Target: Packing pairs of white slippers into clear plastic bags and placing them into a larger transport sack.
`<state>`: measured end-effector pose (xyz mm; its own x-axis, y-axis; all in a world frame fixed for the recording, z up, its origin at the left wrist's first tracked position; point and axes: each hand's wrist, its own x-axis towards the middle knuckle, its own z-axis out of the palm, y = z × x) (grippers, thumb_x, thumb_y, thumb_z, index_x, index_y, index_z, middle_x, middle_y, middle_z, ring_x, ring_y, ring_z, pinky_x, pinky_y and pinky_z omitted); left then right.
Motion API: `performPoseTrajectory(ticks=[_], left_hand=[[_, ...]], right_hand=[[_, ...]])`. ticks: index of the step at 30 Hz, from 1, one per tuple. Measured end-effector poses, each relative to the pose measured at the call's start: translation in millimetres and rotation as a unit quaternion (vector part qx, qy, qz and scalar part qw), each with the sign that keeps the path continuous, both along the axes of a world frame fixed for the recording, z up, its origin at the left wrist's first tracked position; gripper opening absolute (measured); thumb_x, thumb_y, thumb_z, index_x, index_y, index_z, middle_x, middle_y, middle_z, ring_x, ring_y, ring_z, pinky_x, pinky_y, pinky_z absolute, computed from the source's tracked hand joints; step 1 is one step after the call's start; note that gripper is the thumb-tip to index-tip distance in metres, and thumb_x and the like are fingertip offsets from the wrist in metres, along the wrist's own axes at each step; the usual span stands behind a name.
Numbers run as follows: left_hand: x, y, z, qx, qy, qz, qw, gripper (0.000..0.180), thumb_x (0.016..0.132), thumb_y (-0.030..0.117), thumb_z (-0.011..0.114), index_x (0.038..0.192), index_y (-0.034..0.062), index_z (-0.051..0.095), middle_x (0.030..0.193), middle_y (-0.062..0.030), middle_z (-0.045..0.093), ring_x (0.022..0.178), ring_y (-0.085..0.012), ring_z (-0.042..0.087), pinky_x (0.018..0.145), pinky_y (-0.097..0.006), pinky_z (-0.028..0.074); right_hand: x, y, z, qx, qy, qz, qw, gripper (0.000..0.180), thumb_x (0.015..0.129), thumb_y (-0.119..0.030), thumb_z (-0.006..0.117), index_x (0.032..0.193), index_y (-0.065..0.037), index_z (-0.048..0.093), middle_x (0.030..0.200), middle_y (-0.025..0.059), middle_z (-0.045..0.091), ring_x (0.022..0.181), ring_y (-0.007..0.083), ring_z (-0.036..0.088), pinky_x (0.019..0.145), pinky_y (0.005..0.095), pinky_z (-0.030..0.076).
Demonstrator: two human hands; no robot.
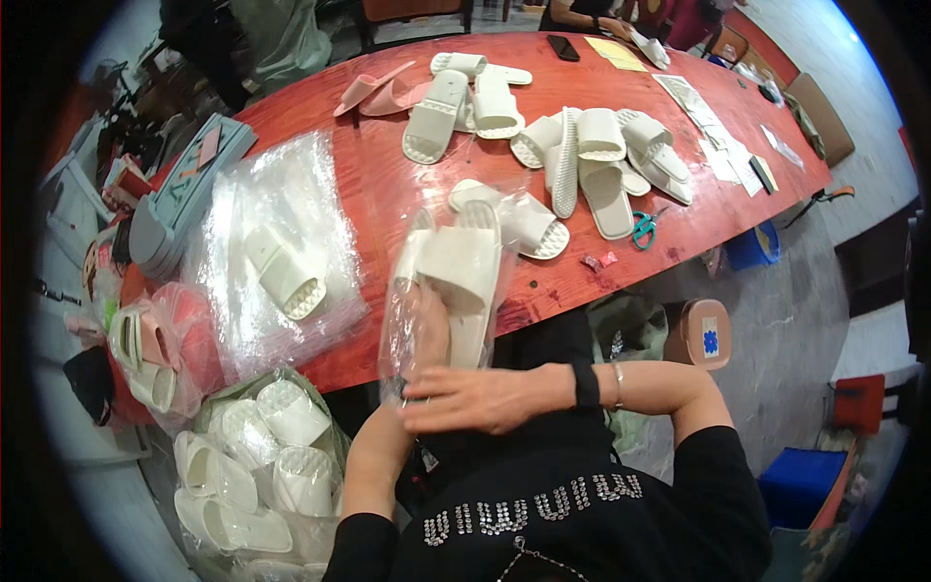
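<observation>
A pair of cream slide slippers [465, 257] is inside a clear plastic bag [396, 339], held at the near edge of the red table. My left hand [427, 330] reaches into the bag and grips the slippers; its fingers are mostly hidden behind them. Across my left wrist, by the bag's mouth, lies my right hand [475, 398], fingers stretched out and holding nothing. To the left, one cream slipper [286, 272] rests on a stack of clear plastic bags [330, 194]. Just beyond the held pair lies another cream slipper [529, 223].
Several loose cream slippers [606, 194] and pink ones [393, 97] lie farther back, with teal scissors [644, 229] to the right. A sack of bagged slippers [291, 412] stands at lower left. A brown bin [698, 335] is on the floor. Across the table, another person's hands [611, 24] hold a white slipper.
</observation>
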<state>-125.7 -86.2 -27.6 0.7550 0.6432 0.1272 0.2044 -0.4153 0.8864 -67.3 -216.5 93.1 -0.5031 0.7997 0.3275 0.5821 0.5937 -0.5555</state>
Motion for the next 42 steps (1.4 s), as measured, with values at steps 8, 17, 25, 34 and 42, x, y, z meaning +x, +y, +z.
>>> performPoseTrajectory(ticks=[8,17,25,34,42], left_hand=[[39.5,30.0,-16.2,0.271,0.091,0.016,0.958,0.044,0.088,0.022,0.045,0.122,-0.0042,0.038,0.123,-0.0213,0.042,0.108,-0.0306,0.048,0.088,-0.039,0.04],[-43.5,-40.6,70.7,-0.082,0.22,-0.549,0.802,0.03,0.085,0.018,0.05,0.108,-0.0016,0.049,0.094,-0.0196,0.056,0.09,-0.0367,0.055,0.079,-0.04,0.044],[-47.9,11.4,25.2,-0.328,0.0,0.03,0.944,0.058,0.083,0.012,0.056,0.129,0.0013,0.023,0.129,-0.0153,0.032,0.115,-0.0236,0.037,0.095,-0.034,0.031],[-66.1,-7.9,35.7,-0.639,0.032,-0.002,0.769,0.059,0.087,0.044,0.043,0.127,0.0021,0.032,0.12,-0.0195,0.047,0.102,-0.0392,0.05,0.086,-0.051,0.044],[-45.7,-36.6,111.7,-0.526,0.078,-0.083,0.843,0.056,0.086,0.027,0.051,0.133,0.0098,0.025,0.122,-0.0167,0.042,0.1,-0.0301,0.052,0.081,-0.042,0.047]], right_hand=[[31.2,-20.7,-23.3,-0.019,-0.099,-0.266,0.959,0.069,0.064,-0.002,0.058,0.128,-0.021,0.04,0.14,-0.0027,0.03,0.127,0.0253,0.028,0.1,0.0527,0.021],[54.6,-71.1,-75.3,-0.166,0.188,-0.254,0.934,0.028,0.07,-0.004,0.052,0.096,-0.01,0.062,0.097,0.0071,0.06,0.099,0.0219,0.053,0.082,0.0346,0.042],[26.4,-44.9,-105.9,-0.326,0.628,-0.385,0.593,0.029,0.085,-0.034,0.054,0.073,-0.007,0.051,0.06,-0.0006,0.048,0.055,0.0086,0.046,0.051,0.0223,0.038],[-5.1,-16.0,-78.2,-0.366,0.783,-0.192,0.464,0.017,0.082,-0.02,0.059,0.087,-0.009,0.047,0.074,-0.0023,0.049,0.064,0.0072,0.05,0.054,0.0224,0.042],[-18.7,-30.8,-62.5,-0.293,0.684,-0.114,0.658,0.032,0.082,-0.018,0.058,0.101,-0.007,0.035,0.066,-0.0046,0.039,0.058,0.0032,0.037,0.047,0.0195,0.029]])
